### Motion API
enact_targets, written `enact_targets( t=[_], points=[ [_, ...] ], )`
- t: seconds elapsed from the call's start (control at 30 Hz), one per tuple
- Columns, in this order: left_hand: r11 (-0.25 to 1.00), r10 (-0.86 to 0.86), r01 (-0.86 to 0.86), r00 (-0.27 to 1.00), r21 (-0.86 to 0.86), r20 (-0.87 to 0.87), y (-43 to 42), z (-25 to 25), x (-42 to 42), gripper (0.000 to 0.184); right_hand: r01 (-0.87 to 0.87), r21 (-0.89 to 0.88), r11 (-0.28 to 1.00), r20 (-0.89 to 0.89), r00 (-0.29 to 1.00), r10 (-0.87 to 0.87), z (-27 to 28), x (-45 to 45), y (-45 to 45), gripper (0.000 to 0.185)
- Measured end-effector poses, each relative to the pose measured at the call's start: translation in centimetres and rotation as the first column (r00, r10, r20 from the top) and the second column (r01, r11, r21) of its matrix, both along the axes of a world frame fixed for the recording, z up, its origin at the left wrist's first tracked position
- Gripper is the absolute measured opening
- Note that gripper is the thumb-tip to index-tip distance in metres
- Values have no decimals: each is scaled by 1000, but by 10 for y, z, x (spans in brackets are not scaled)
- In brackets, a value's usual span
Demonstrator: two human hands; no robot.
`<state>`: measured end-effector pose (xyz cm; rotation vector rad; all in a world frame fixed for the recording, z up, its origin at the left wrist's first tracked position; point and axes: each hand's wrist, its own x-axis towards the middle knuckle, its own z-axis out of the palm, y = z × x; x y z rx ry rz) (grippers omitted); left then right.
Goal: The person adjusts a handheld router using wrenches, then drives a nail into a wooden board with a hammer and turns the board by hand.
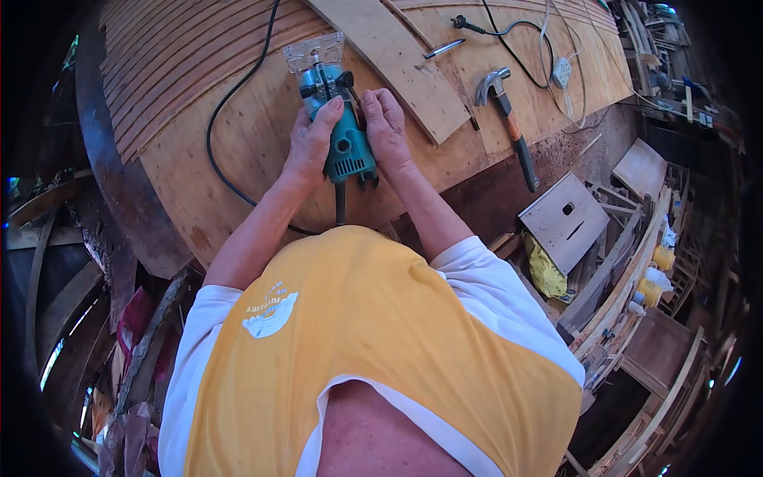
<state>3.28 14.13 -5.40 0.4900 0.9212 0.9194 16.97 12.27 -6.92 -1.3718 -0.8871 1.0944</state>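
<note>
A teal trim router (347,141) with a clear plastic base lies on the plywood worktop (238,143), its base pointing away from me. My left hand (312,137) wraps the left side of the body, thumb on top. On the other side, my right hand (385,129) is closed beside the router, fingers curled; something dark shows by its fingertips, but what it grips is hidden. A black knob (344,79) stands out near the router's base. The black power cord (340,203) leaves the rear end towards my body.
A claw hammer (509,123) lies at the right table edge. Near it are a flat board (405,71), a pen-like tool (444,48), a black plug (467,25) and a white socket block (562,72). Grooved wood strips (175,71) cover the far left. Timber and a stool (566,222) stand right.
</note>
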Motion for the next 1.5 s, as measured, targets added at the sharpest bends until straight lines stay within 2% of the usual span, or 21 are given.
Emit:
enact_targets(
  t=[0.17,0.27,0.37,0.4,0.5,0.63,0.73,0.83,0.93,1.03,1.07,1.13,1.2,1.3,1.33,1.5],
  points=[
    [996,5,-2,1000,88,-29,1,-10,3,28,-39,-40,998,-120,992,34,13,5,-1,27],
    [989,19,-7,997,150,-77,-2,-10,9,28,-84,-50,995,77,993,88,26,10,1,28],
    [986,32,-6,988,169,-151,1,-12,10,30,-90,-211,973,179,975,129,44,14,6,31],
    [986,37,-10,986,164,-165,1,-15,12,31,-96,-216,972,177,975,135,42,16,9,31],
    [987,45,-11,977,162,-209,0,-18,11,37,-157,-331,930,142,966,214,47,22,14,29],
    [987,92,-51,957,154,-276,-4,-21,13,46,-260,-391,883,-111,966,235,60,32,18,29],
    [982,60,7,935,189,-349,-3,-25,12,48,-259,-465,847,-166,965,204,79,33,19,27],
    [992,48,-16,966,126,-255,-1,-20,12,48,-289,-457,841,-173,957,235,79,38,22,28],
    [999,44,-41,993,32,-106,0,-12,8,50,-198,-251,947,311,910,273,62,22,11,25],
    [998,-16,11,996,56,91,3,0,-2,44,-250,-43,967,292,923,251,46,18,-7,23],
    [999,-8,5,997,37,77,3,-3,-4,45,-268,-55,962,374,888,269,48,20,-13,22],
    [1000,-3,3,999,-2,51,3,-6,-5,48,-224,-107,969,404,880,248,58,23,-21,21],
    [996,-91,92,993,3,-81,4,-2,-10,50,-152,-130,980,462,865,195,76,25,-27,19],
    [962,-262,272,944,27,-199,14,8,-28,52,-175,-61,983,727,666,164,96,39,-23,15],
    [941,-323,338,920,33,-222,16,8,-34,53,-219,-38,975,746,643,174,97,47,-20,12],
    [842,-460,536,769,55,-444,15,16,-65,60,-434,-221,873,816,408,410,119,63,-17,13]
  ],
)
